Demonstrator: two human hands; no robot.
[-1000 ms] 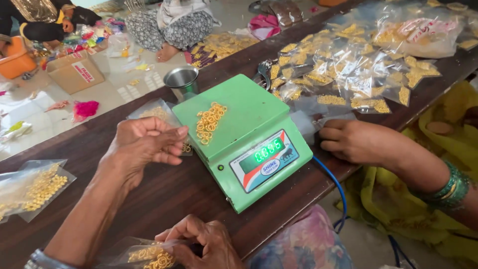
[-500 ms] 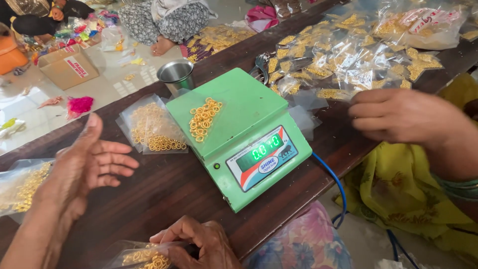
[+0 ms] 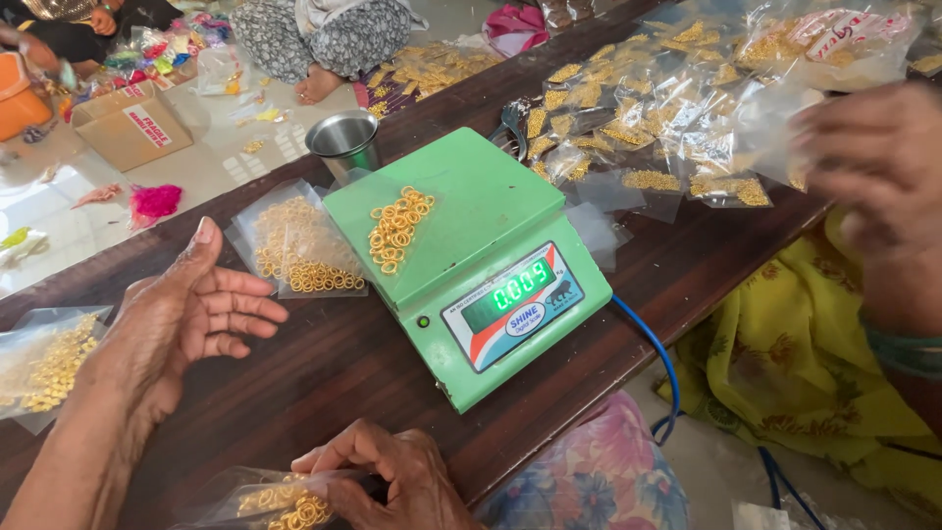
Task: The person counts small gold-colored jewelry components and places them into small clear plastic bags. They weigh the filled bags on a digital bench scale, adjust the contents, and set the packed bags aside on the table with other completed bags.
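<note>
Scale (image 3: 491, 265) at frame centre on table (image 3: 324, 373); rings (image 3: 396, 228) on its platform. Open bag of rings (image 3: 299, 247) just left of scale. Cup (image 3: 343, 143) behind, upper left. Heap of filled bags (image 3: 667, 108) upper right. Another bag (image 3: 44, 358) far left edge. Box (image 3: 132, 126) on floor, upper left.

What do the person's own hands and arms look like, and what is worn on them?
Both arms are bare, with no sleeves. The left hand shows no ring or bangle in view. The right hand is blurred; its wrist carries a stack of green bangles.
</note>
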